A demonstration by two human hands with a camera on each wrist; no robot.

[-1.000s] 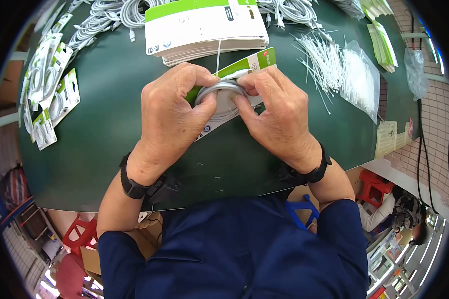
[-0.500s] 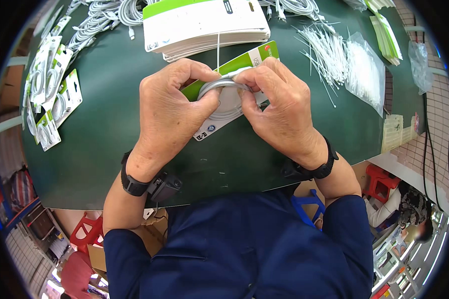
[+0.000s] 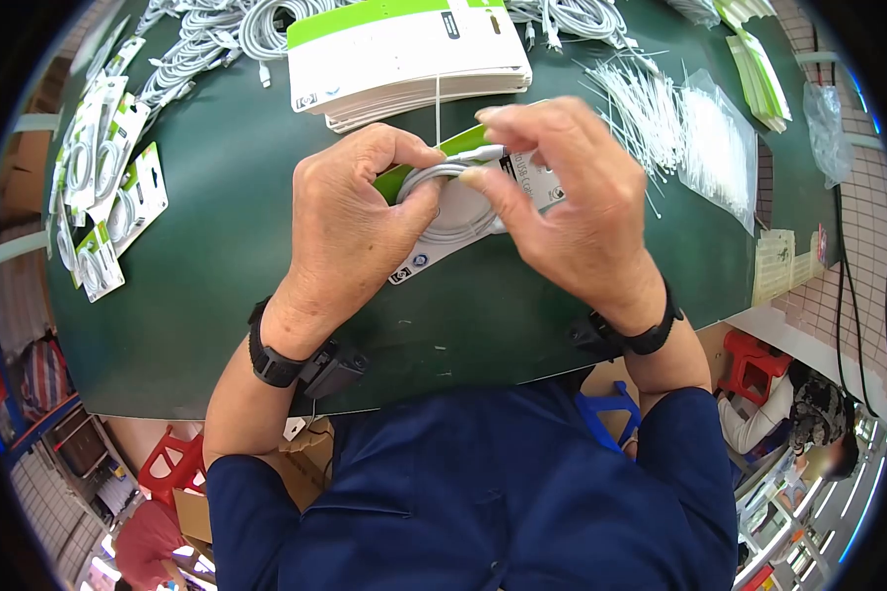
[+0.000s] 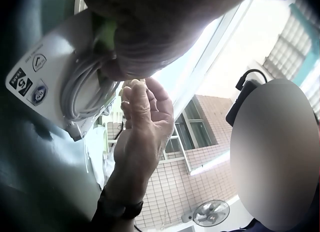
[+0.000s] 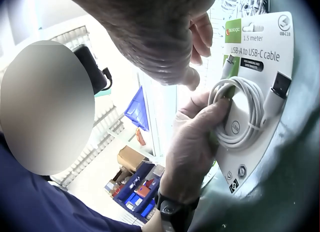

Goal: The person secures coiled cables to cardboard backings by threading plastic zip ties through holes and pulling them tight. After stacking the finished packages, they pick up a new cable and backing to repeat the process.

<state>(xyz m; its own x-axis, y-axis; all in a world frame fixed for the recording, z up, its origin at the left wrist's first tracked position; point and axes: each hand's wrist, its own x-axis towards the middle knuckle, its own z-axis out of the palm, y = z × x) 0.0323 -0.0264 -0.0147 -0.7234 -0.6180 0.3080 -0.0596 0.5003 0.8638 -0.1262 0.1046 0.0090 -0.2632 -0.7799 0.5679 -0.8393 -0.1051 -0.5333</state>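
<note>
A coiled white USB cable (image 5: 256,104) lies against a green and white backing card (image 5: 274,54) printed "USB-A to USB-C cable". My left hand (image 3: 350,212) pinches the coil together with the card, thumb inside the loop. The USB-A plug (image 5: 278,89) points up beside the coil, and the USB-C plug (image 5: 227,67) shows near the card's green strip. A thin white cable tie (image 3: 438,110) stands up by the left fingertips. My right hand (image 3: 586,187) is spread, its thumb tip close to the coil and its fingers raised above the card.
A stack of backing cards (image 3: 394,54) sits beyond the hands, with bundles of white cables (image 3: 266,32) behind it. Loose cable ties (image 3: 641,113) and a clear bag of ties (image 3: 715,163) lie to the right. Carded cables (image 3: 143,192) are piled at the left.
The right hand has let go of the coil and spread its fingers, moving up and right. The left hand still pinches the cable and card.
</note>
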